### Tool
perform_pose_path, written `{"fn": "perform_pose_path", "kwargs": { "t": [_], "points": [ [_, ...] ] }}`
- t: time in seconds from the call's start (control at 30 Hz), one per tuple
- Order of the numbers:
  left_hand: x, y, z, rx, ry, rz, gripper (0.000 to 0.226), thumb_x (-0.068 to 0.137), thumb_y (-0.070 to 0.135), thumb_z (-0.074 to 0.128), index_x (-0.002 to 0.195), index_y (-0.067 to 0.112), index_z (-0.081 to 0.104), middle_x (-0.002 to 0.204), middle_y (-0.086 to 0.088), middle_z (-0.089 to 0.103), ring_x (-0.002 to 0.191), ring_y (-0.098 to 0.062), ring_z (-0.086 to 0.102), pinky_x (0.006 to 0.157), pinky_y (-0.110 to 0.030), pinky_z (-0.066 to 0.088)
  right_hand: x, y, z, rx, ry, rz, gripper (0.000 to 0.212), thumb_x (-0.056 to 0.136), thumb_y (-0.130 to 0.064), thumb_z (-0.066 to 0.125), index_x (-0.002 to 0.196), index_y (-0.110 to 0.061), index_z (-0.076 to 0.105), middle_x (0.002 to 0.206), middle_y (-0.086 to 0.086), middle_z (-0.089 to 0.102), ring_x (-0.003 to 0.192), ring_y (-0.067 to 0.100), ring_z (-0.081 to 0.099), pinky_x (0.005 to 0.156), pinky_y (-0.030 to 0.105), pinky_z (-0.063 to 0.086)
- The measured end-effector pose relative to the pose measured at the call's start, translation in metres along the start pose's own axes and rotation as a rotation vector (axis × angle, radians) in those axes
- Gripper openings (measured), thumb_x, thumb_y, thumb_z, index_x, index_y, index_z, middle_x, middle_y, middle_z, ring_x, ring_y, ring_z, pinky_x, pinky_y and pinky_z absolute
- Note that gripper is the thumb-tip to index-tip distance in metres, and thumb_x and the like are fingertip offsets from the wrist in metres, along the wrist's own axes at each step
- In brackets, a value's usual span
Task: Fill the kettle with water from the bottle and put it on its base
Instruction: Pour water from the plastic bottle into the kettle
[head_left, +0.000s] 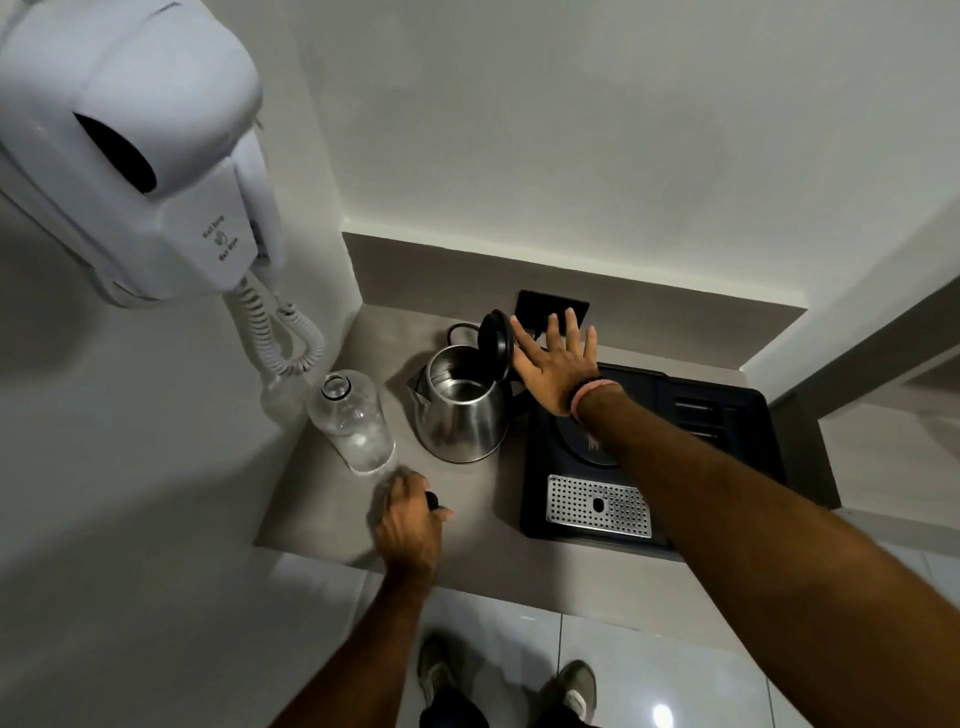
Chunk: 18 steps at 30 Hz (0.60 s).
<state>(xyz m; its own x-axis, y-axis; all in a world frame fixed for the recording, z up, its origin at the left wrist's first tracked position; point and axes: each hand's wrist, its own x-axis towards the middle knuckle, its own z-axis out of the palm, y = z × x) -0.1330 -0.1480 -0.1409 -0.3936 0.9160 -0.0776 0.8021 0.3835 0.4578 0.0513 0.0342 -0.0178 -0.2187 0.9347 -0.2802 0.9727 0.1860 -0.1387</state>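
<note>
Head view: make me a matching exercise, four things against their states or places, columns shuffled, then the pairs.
Things:
1. Stainless steel kettle
2. Clear plastic bottle
3. Right hand
4. Left hand

States or places:
A. Uncapped, upright on the counter, left of the kettle
B. Open and flat, fingers spread, beside the raised black lid
C. Lid up, standing on the grey counter, off the black tray
D. Closed round a small dark object near the foot of the bottle

Pairs: 1-C, 2-A, 3-B, 4-D
</note>
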Motion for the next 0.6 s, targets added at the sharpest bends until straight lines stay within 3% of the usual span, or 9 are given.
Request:
{"fn": "perform_pose_path", "kwargs": {
  "t": [0.1, 0.2, 0.27, 0.33, 0.4, 0.5, 0.6],
  "points": [
    [-0.009, -0.012, -0.011, -0.150, 0.184, -0.084, 0.052, 0.057, 0.035, 0.094, 0.089, 0.014, 0.058, 0.095, -0.012, 0.060, 0.086, -0.036, 0.060, 0.069, -0.044, 0.051, 0.000, 0.001, 0.000, 0.017, 0.002, -0.007, 0.065, 0.095, -0.066, 0.004, 0.156, -0.046, -0.007, 0.169, 0.017, -0.005, 0.153, 0.037, -0.019, 0.121, 0.060, -0.012],
    [0.002, -0.012, -0.045, -0.355, 0.454, -0.214, 0.078, 0.052, 0.052, 0.092, 0.105, 0.006, 0.056, 0.104, -0.016, 0.060, 0.098, -0.038, 0.059, 0.077, -0.051, 0.053, 0.002, 0.001, -0.001, 0.009, 0.009, -0.010, 0.064, 0.096, -0.066, 0.005, 0.156, -0.048, -0.007, 0.169, 0.017, -0.006, 0.153, 0.037, -0.019, 0.121, 0.060, -0.012],
    [0.024, -0.006, -0.070, -0.452, 0.556, -0.162, 0.096, 0.044, 0.055, 0.094, 0.115, 0.003, 0.057, 0.110, -0.008, 0.062, 0.102, -0.025, 0.059, 0.090, -0.043, 0.052, 0.002, 0.001, -0.001, 0.004, 0.009, -0.012, 0.064, 0.095, -0.067, 0.005, 0.156, -0.049, -0.007, 0.169, 0.017, -0.005, 0.153, 0.037, -0.018, 0.121, 0.060, -0.011],
    [0.045, 0.006, -0.093, -0.589, 0.487, -0.143, 0.107, 0.041, 0.049, 0.098, 0.128, 0.010, 0.051, 0.121, 0.003, 0.058, 0.110, -0.011, 0.055, 0.099, -0.027, 0.045, 0.001, 0.000, -0.001, 0.007, 0.011, -0.009, 0.065, 0.094, -0.067, 0.003, 0.155, -0.049, -0.007, 0.169, 0.017, -0.004, 0.153, 0.037, -0.017, 0.121, 0.060, -0.010],
    [0.059, 0.015, -0.102, -0.646, 0.419, -0.173, 0.112, 0.045, 0.048, 0.098, 0.137, 0.015, 0.043, 0.132, 0.000, 0.058, 0.119, -0.017, 0.057, 0.102, -0.027, 0.044, 0.000, -0.001, 0.000, 0.014, 0.007, -0.008, 0.066, 0.093, -0.068, 0.002, 0.155, -0.049, -0.007, 0.169, 0.017, -0.004, 0.153, 0.037, -0.017, 0.121, 0.060, -0.010],
    [0.064, 0.024, -0.106, -0.631, 0.399, -0.129, 0.096, 0.059, 0.039, 0.095, 0.137, 0.016, 0.044, 0.133, -0.009, 0.062, 0.119, -0.027, 0.061, 0.098, -0.029, 0.046, -0.001, -0.002, -0.001, 0.017, 0.003, -0.005, 0.069, 0.090, -0.068, 0.000, 0.155, -0.048, -0.008, 0.169, 0.017, -0.005, 0.153, 0.037, -0.017, 0.121, 0.060, -0.010],
    [0.068, 0.033, -0.117, -0.557, 0.315, -0.016, 0.082, 0.063, 0.030, 0.093, 0.131, 0.022, 0.049, 0.126, -0.005, 0.066, 0.113, -0.024, 0.062, 0.093, -0.028, 0.046, 0.000, 0.000, -0.003, 0.001, 0.016, -0.012, 0.069, 0.091, -0.069, 0.001, 0.155, -0.047, -0.009, 0.169, 0.016, -0.008, 0.153, 0.037, -0.018, 0.121, 0.060, -0.010]
  ]
}}
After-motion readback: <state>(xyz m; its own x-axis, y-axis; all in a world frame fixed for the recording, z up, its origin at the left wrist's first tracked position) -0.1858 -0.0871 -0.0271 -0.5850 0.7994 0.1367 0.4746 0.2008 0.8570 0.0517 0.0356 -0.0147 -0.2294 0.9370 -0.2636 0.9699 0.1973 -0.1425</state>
